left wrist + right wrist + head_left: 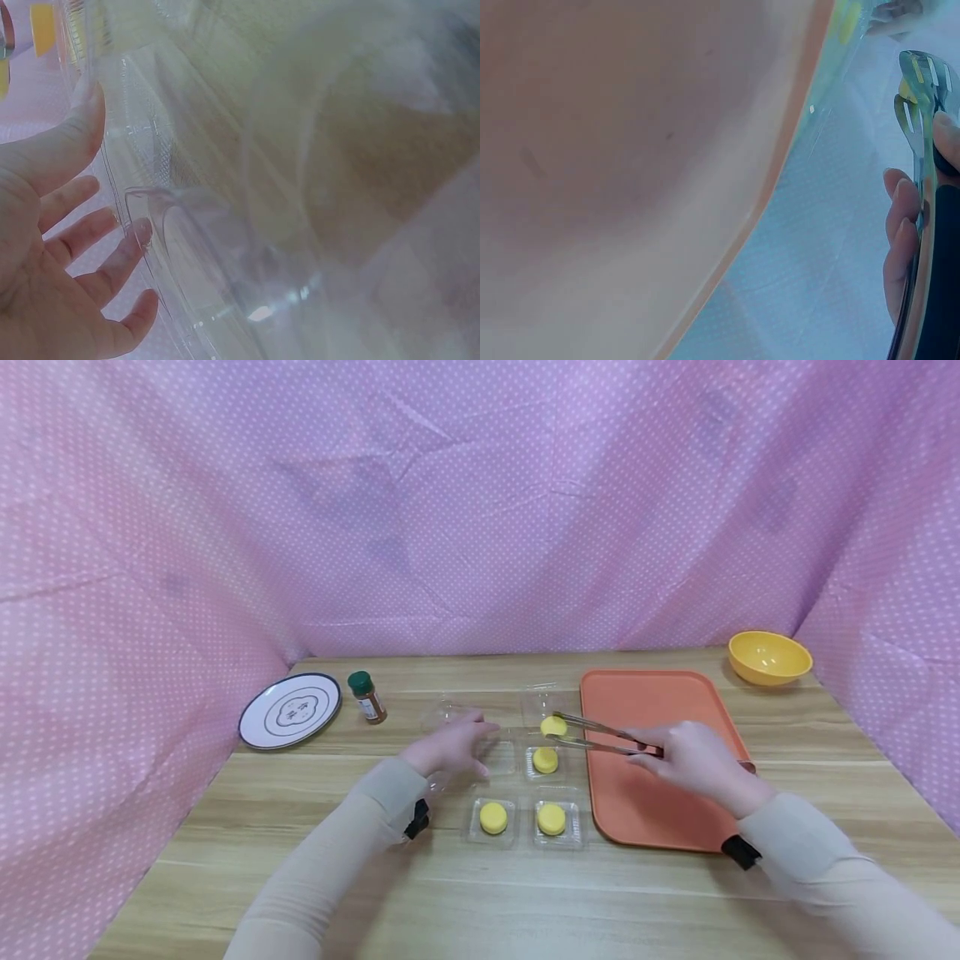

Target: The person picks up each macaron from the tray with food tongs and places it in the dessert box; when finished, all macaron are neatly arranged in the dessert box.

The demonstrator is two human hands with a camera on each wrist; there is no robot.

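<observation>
My right hand [693, 760] grips metal tongs [600, 747] over the orange tray's left edge. A yellow macaron [553, 727] sits between the slotted tong tips, behind a second macaron [545, 760] in its clear box. In the right wrist view, fingers [904, 240] wrap the tong handles. My left hand [453, 747], thumb and fingers spread, is at an empty clear plastic box [501, 758]. The left wrist view has the fingers [112, 270] loosely bent along the rim of clear plastic [172, 202]. Two more boxed macarons, left [493, 818] and right [551, 819], stand in front.
The orange tray [637, 693] lies on the wooden table [465, 902] at right, with a yellow bowl [768, 658] behind it. A white plate [291, 710] and a green-capped spice jar [367, 697] stand at left. Pink dotted cloth [480, 510] surrounds the table.
</observation>
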